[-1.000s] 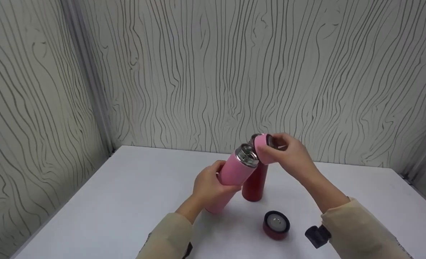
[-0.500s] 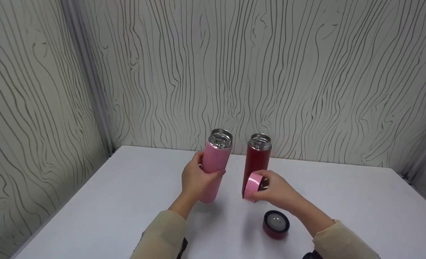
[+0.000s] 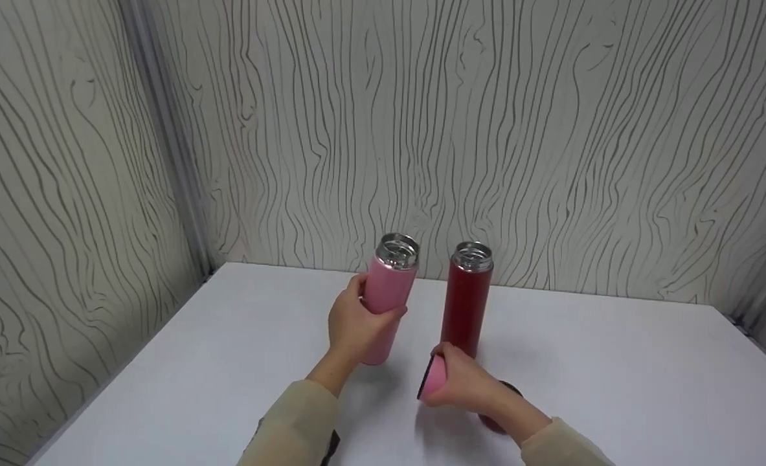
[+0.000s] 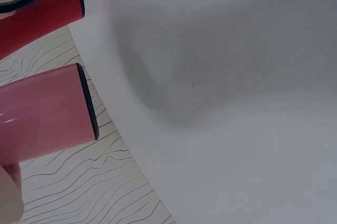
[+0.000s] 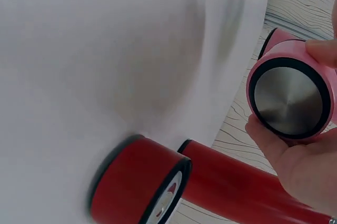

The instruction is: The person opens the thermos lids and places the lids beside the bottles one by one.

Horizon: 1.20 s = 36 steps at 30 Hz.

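Note:
My left hand (image 3: 357,327) grips the body of a pink thermos bottle (image 3: 390,288), which leans slightly, its steel mouth uncovered. The bottle's dark-rimmed base shows in the left wrist view. My right hand (image 3: 467,385) holds a pink lid (image 3: 436,378) on its side, low over the table. In the right wrist view a round brushed-metal disc (image 5: 288,100) shows on the lid's end, thumb and fingers around its edge. Behind the right hand stands a red thermos bottle (image 3: 465,307), upright and uncovered. A red lid (image 5: 139,182) lies by the right wrist, mostly hidden in the head view.
The white table (image 3: 227,362) reaches back to a wall panel (image 3: 331,129) with a wood-grain pattern. Another patterned panel (image 3: 72,226) runs along the left side. The red bottle stands just right of the pink one.
The pink bottle, tilted right beside the lid a second ago, has moved left and stands closer to upright. My right hand has come down with the pink lid and turned it round.

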Each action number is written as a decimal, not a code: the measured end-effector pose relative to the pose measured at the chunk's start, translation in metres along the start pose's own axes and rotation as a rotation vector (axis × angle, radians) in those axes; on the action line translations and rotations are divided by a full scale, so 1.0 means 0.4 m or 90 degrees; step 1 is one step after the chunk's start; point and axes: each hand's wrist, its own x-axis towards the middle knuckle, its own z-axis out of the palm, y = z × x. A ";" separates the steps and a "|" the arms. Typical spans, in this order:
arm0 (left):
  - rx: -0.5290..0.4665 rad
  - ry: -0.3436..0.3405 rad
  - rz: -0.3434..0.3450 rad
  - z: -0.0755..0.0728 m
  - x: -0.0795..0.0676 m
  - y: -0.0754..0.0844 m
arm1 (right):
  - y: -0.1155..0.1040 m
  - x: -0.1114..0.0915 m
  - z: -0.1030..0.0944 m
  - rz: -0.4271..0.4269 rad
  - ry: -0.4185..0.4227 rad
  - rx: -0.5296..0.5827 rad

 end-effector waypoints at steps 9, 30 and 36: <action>0.001 0.011 -0.012 -0.001 -0.001 -0.001 | 0.027 0.013 0.039 -0.073 -0.037 -0.003; -0.009 0.008 -0.019 0.005 -0.011 -0.003 | 0.049 0.004 0.083 -0.054 -0.031 -0.089; -0.022 0.007 -0.021 0.007 -0.012 -0.006 | 0.042 0.004 0.081 -0.026 -0.033 -0.095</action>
